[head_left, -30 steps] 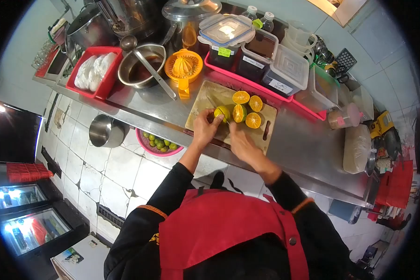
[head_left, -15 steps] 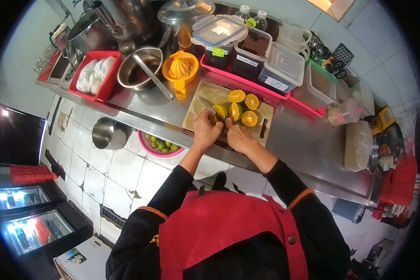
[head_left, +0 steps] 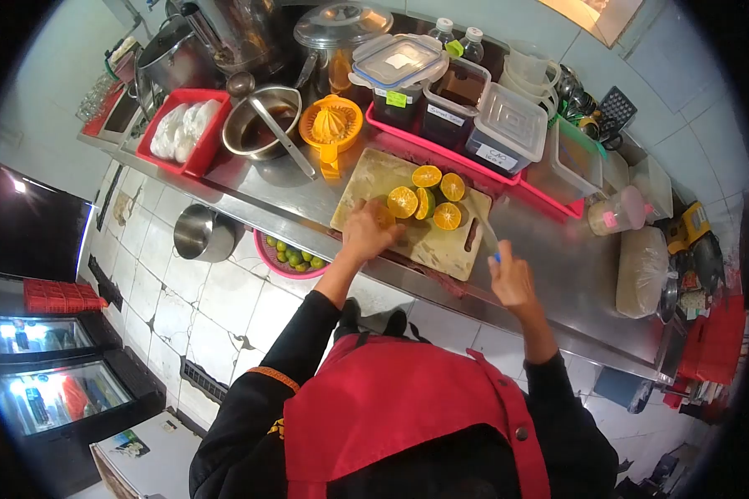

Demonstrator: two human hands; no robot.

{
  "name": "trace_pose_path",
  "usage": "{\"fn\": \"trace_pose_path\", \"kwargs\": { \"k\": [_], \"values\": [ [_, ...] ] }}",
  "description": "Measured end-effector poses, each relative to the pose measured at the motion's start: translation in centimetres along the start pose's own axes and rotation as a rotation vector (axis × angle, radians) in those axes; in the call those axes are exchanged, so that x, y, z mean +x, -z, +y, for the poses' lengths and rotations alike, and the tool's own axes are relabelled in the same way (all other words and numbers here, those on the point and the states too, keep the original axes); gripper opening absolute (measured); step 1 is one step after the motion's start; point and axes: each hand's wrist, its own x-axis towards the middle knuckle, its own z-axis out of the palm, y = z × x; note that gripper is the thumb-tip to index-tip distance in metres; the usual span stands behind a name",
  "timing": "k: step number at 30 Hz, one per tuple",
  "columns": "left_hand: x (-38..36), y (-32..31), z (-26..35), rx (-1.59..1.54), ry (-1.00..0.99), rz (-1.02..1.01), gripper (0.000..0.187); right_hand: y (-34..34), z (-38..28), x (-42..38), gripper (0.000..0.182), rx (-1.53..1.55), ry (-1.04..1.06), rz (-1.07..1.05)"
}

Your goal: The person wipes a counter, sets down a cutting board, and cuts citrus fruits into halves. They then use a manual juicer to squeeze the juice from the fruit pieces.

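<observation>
On the cutting board (head_left: 441, 258) lie several halved oranges (head_left: 448, 216) with most cut faces up. My left hand (head_left: 368, 233) rests at the board's left part, its fingers round an orange half (head_left: 384, 214) that they partly cover. My right hand (head_left: 512, 277) is closed on the blue handle of a knife (head_left: 484, 226), off the board's right edge. The blade points up and to the left over the board's right end.
Behind the board, lidded containers (head_left: 508, 125) stand in a pink tray (head_left: 441, 151). An orange juicer (head_left: 331, 125), a steel pot (head_left: 262, 125) with a ladle and a red basket (head_left: 183, 133) are to the left. Below the counter is a pink basket of green fruit (head_left: 290, 256).
My right hand has moved right with the knife, away from the oranges. An orange half now shows its cut face up near my left hand, which has shifted slightly down.
</observation>
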Motion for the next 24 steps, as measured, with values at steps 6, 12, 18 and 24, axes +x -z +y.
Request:
{"fn": "trace_pose_path", "kwargs": {
  "k": [6,12,18,24],
  "values": [
    [1.6,-0.8,1.0,0.427,0.034,-0.141,0.048,-4.5,4.1,2.8,0.023,-0.161,-0.129,0.244],
    [2.0,-1.9,0.8,0.521,-0.023,-0.118,0.035,-3.5,-1.9,4.1,0.043,-0.189,0.096,0.368],
    [1.9,-1.2,-0.3,0.378,-0.183,-0.047,0.024,-6.3,-10.5,10.0,0.052,-0.33,0.494,0.46],
    [2.1,-0.5,-1.8,0.283,-0.285,-0.06,0.019,-5.1,-12.3,10.8,0.058,-0.29,0.347,-0.012]
  ]
}}
